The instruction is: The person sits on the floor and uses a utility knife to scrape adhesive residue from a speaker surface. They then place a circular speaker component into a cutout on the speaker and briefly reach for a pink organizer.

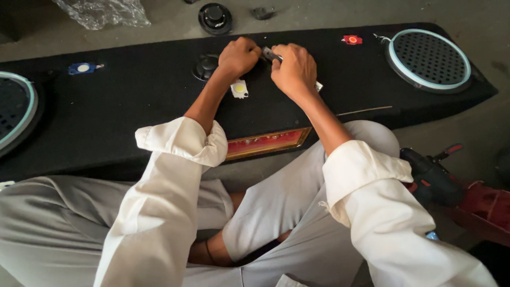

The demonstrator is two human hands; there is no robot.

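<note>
A long black fabric-covered speaker box (133, 101) lies across the floor before me. My left hand (238, 56) is closed in a fist on its top, right beside a small round black tweeter (204, 67). My right hand (294, 68) is shut on a small metal tool (271, 55), whose tip shows between the two hands. Whether the left hand also holds anything is hidden. A small white square piece with a yellow dot (239, 89) lies under my left wrist. A red-and-gold control panel (268, 142) sits in the box's near face.
Round grilled speakers (429, 59) (13, 109) sit at both ends of the box, with a red tab (351, 39) and a blue tab (82, 68) on top. A loose tweeter (214, 18) and crumpled plastic (101, 11) lie beyond. A cordless drill (433, 175) rests by my right knee.
</note>
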